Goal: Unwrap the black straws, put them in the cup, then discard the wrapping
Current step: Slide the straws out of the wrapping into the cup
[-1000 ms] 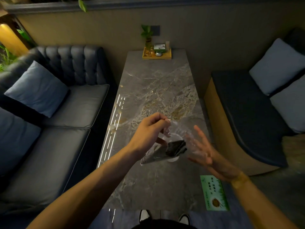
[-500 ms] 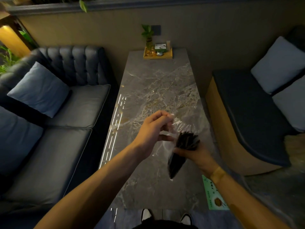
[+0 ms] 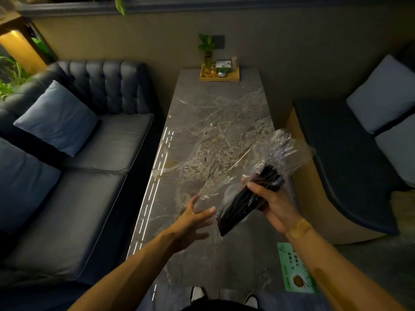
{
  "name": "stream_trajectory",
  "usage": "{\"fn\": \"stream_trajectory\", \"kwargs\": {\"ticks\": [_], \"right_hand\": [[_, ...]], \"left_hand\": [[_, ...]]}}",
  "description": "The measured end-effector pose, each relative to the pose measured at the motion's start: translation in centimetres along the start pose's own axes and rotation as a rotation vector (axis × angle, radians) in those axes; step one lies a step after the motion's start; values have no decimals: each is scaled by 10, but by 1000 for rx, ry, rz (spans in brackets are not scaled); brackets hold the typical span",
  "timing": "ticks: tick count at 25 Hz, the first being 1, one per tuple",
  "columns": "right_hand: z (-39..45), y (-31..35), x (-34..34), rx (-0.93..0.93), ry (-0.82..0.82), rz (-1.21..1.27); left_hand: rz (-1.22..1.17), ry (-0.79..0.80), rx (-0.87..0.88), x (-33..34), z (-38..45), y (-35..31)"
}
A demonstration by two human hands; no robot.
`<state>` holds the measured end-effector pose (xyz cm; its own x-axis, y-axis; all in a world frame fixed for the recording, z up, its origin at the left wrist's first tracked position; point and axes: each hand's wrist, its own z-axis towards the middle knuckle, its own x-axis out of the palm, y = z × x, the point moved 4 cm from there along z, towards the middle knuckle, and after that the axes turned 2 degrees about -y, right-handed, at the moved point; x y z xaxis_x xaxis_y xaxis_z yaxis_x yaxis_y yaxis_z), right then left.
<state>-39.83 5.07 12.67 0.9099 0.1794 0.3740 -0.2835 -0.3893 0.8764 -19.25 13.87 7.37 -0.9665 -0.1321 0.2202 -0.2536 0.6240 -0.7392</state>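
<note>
2 hands (image 3: 193, 218), 1 bundle of black straws (image 3: 247, 200), 1 clear wrapping (image 3: 276, 151), 3 cushions (image 3: 56, 117), 1 green card (image 3: 294, 268).

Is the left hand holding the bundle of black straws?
No: the right hand grips the black straws, while the left hand is open with fingers spread beside the clear wrapping.
</note>
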Motion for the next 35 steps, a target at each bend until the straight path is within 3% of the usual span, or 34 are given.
{"fn": "stream_trajectory", "kwargs": {"ticks": [4,16,18,21,24,26,29,35], "right_hand": [[8,-9,11,27,75,40],[-1,-31,-7,110,-206,36],[-4,-41,-2,50,-312,-26],[-11,-33,-1,-199,-449,-290],[-8,-5,-1,-360,-396,-633],[7,12,0,-306,-306,-764],[30,22,-1,-93,-234,-774],[41,11,-2,-56,-251,-684]], "left_hand": [[-81,128,5,9,2,-11],[-7,-166,135,-63,-11,-29],[-14,-170,130,-77,-17,-28],[-17,-153,111,-93,-24,-20],[29,-178,119,-103,-26,-11],[52,-191,134,-106,-26,-11],[92,-199,145,-106,-28,-15],[167,-235,164,-115,-32,-28]]}}
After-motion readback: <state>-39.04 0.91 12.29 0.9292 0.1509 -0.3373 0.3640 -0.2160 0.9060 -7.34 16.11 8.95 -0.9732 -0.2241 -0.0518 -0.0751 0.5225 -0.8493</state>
